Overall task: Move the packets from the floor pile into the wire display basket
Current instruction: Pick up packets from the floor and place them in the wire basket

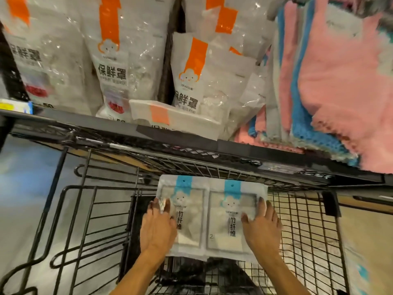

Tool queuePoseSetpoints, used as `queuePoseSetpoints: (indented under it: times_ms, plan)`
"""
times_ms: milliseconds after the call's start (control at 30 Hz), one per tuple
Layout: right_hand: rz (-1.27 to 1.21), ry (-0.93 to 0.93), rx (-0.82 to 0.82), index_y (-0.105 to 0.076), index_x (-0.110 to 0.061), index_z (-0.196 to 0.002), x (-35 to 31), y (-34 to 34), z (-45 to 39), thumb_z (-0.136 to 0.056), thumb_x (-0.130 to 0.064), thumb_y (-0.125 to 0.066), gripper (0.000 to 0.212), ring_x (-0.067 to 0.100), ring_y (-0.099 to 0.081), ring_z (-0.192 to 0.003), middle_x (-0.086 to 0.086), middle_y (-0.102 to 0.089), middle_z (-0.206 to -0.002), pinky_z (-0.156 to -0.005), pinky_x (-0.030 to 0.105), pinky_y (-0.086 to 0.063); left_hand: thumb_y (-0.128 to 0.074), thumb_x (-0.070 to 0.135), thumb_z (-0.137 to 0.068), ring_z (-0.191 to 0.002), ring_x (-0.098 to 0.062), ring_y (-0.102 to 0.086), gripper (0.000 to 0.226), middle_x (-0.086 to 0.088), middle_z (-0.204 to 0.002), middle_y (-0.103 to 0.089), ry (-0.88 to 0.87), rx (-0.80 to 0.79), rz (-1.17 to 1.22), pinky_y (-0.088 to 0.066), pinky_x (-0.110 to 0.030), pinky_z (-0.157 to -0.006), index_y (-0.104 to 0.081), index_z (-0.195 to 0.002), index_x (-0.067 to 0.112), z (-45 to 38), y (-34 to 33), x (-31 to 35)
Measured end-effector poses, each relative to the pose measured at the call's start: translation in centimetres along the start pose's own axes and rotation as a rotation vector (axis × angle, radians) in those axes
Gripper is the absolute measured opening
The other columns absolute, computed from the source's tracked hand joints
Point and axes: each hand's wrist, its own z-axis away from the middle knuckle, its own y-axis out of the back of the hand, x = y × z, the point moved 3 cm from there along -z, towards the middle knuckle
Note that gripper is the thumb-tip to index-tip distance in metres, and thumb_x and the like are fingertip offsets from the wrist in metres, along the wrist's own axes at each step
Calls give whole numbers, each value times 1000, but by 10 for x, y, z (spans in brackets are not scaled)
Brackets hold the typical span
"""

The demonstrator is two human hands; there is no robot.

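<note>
Both hands grasping: left hand (157, 227) clamps the left edge of the left blue-topped packet (187, 211), right hand (262, 227) clamps the right edge of the right blue-topped packet (230, 218). Fingers spread over the packet faces, thumbs on top. The two packets sit side by side, edges touching, faces up, held flat over the wire display basket (302, 226), blue strips toward the shelf. Black shelf edge (191, 143) just above the basket. On the shelf: orange-striped packets (119, 67) standing upright, pink and blue cloths (331, 88) hanging at right.
</note>
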Motion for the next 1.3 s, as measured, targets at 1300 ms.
queuePoseSetpoints:
  times_ms: [1300]
  plan:
    - [-68, 193, 441, -38, -23, -156, 178, 238, 219, -96, -69, -40, 76, 27, -38, -148, 4, -46, -158, -123, 47, -24, -24, 55, -107, -155, -23, -21, 62, -3, -168, -25, -340, 400, -119, -18, -40, -126, -23, -162, 28, 255, 233, 112]
